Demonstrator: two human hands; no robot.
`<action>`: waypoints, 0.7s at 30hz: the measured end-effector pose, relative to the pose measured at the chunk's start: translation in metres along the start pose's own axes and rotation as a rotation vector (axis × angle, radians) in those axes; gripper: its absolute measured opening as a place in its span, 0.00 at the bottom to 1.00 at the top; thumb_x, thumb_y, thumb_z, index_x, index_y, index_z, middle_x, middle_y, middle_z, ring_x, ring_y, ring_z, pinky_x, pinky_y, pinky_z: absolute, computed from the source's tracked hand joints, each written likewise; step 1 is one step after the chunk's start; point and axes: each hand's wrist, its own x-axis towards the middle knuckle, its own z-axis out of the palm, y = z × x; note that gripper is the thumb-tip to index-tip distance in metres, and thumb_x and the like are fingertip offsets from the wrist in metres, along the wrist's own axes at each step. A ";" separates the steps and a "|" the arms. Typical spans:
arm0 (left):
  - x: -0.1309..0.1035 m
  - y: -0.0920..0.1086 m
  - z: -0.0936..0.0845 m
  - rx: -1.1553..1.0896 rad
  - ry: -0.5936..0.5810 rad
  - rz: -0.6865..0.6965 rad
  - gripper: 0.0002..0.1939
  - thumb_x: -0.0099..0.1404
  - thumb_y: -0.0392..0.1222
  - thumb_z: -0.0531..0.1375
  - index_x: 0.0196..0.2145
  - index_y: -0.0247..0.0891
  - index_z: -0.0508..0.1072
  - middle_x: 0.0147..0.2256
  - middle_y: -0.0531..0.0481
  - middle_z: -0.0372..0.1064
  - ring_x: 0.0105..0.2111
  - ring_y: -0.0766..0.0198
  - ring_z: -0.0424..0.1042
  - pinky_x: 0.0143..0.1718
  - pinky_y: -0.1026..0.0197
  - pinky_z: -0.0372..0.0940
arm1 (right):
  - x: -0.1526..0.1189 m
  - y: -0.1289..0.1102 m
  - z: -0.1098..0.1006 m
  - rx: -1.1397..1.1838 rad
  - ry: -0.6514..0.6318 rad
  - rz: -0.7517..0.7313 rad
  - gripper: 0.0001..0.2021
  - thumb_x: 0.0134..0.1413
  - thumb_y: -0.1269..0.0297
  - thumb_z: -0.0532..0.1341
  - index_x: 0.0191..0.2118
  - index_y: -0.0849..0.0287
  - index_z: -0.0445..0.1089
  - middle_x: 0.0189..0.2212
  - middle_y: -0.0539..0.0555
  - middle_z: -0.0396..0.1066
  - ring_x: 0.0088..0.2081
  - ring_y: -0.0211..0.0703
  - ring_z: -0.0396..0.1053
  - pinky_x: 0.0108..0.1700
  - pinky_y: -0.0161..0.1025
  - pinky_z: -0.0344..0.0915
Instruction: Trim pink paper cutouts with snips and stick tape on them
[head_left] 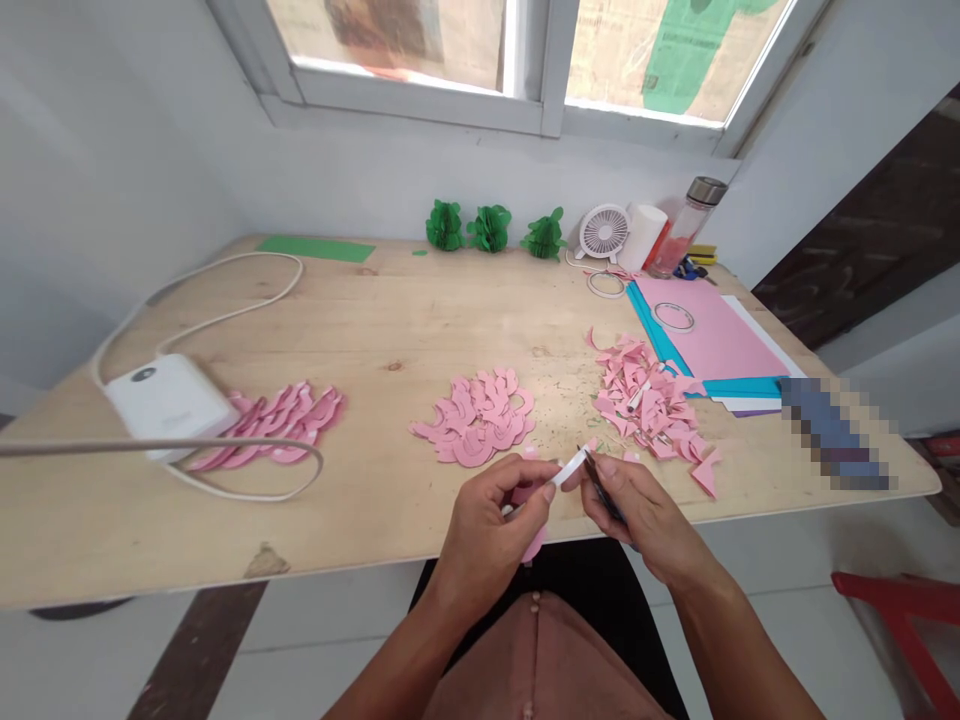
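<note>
Near the table's front edge, my left hand (pixel 491 520) pinches a narrow white strip (pixel 570 468), with pink paper (pixel 534 545) showing beneath the fingers. My right hand (pixel 641 510) is closed around dark scissors (pixel 602 487), whose tips touch the strip's far end. Just beyond my left hand lies a pile of curved pink cutouts (pixel 480 420). Pink paper scraps (pixel 656 400) are heaped beyond my right hand. More pink cutouts (pixel 289 425) lie farther left.
A white power bank (pixel 171 400) with a looping cable sits left. Green paper balls (pixel 491 229), a small fan (pixel 604 233) and a glass bottle (pixel 686 228) stand along the back. Coloured sheets (pixel 720 340) with a tape roll (pixel 674 317) lie right.
</note>
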 end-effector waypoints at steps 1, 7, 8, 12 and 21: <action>0.000 0.000 0.000 -0.007 0.000 -0.002 0.10 0.57 0.37 0.59 0.36 0.39 0.79 0.28 0.49 0.69 0.26 0.67 0.62 0.26 0.67 0.57 | 0.000 0.000 0.000 -0.003 0.004 0.005 0.21 0.62 0.49 0.48 0.38 0.62 0.69 0.17 0.44 0.52 0.18 0.32 0.48 0.19 0.32 0.43; -0.001 0.000 0.001 -0.037 -0.008 -0.029 0.10 0.57 0.37 0.59 0.35 0.39 0.79 0.28 0.49 0.69 0.25 0.68 0.62 0.24 0.68 0.56 | 0.000 0.000 0.000 -0.001 0.017 0.001 0.21 0.62 0.49 0.48 0.36 0.61 0.69 0.16 0.44 0.50 0.18 0.32 0.47 0.19 0.32 0.43; -0.001 0.000 0.001 -0.039 -0.008 -0.033 0.10 0.57 0.38 0.59 0.35 0.39 0.79 0.28 0.50 0.68 0.25 0.68 0.62 0.23 0.68 0.56 | 0.000 0.000 0.000 -0.001 0.018 0.001 0.21 0.62 0.49 0.48 0.36 0.61 0.69 0.16 0.44 0.50 0.18 0.32 0.46 0.20 0.32 0.43; 0.000 -0.001 0.001 -0.038 -0.007 -0.033 0.10 0.57 0.38 0.59 0.35 0.39 0.79 0.28 0.50 0.69 0.26 0.67 0.64 0.24 0.68 0.58 | 0.000 0.001 0.001 0.003 0.029 0.004 0.21 0.61 0.49 0.48 0.35 0.61 0.68 0.16 0.43 0.50 0.18 0.32 0.46 0.20 0.33 0.43; -0.002 -0.004 0.001 -0.025 -0.005 -0.007 0.11 0.57 0.38 0.59 0.36 0.39 0.79 0.28 0.50 0.70 0.27 0.66 0.65 0.26 0.67 0.60 | 0.001 0.004 0.002 -0.038 0.069 -0.005 0.21 0.60 0.47 0.49 0.33 0.61 0.67 0.14 0.42 0.49 0.17 0.32 0.45 0.20 0.33 0.42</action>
